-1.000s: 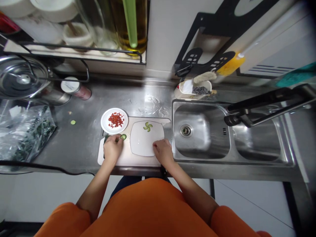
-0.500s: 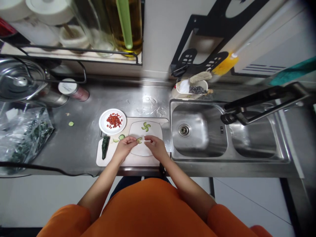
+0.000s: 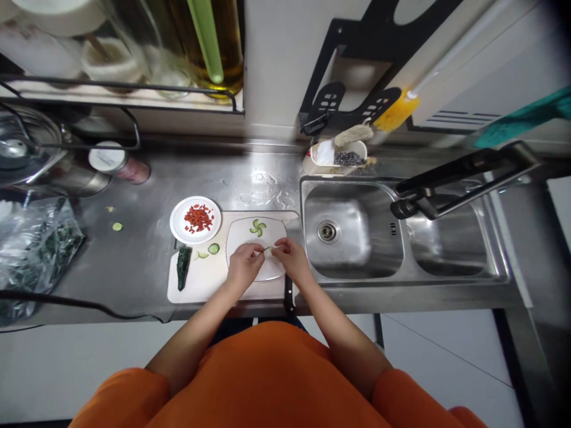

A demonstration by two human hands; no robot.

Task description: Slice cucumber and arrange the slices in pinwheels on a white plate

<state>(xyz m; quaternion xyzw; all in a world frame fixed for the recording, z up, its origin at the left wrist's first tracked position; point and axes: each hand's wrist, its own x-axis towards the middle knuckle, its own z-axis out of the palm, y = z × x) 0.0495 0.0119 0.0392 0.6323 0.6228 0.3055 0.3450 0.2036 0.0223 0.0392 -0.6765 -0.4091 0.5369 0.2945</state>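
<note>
My left hand (image 3: 246,261) and my right hand (image 3: 292,260) meet over a white squarish plate (image 3: 235,233). Their fingertips pinch a small thin cucumber slice (image 3: 269,250) between them. Toward the plate's back, curved cucumber pieces (image 3: 257,227) form a pinwheel. The plate rests on a pale cutting board (image 3: 196,290). On the board's left lie a dark green cucumber chunk (image 3: 183,268), a round slice (image 3: 214,248) and pale curved bits (image 3: 203,255). A knife's black handle (image 3: 289,296) sticks out at the board's front right.
A round white dish (image 3: 175,230) of red berries (image 3: 198,219) overlaps the board's back left. To the right is a double sink (image 3: 348,232) with a black faucet (image 3: 446,178). Leftward are a bag of greens (image 3: 40,255), a lidded canister (image 3: 120,163) and a stray slice (image 3: 117,226).
Both hands have shifted right over the plate. The cucumber slice was in my left fingers with the right hand apart; now both hands' fingertips are on it. The view has moved slightly.
</note>
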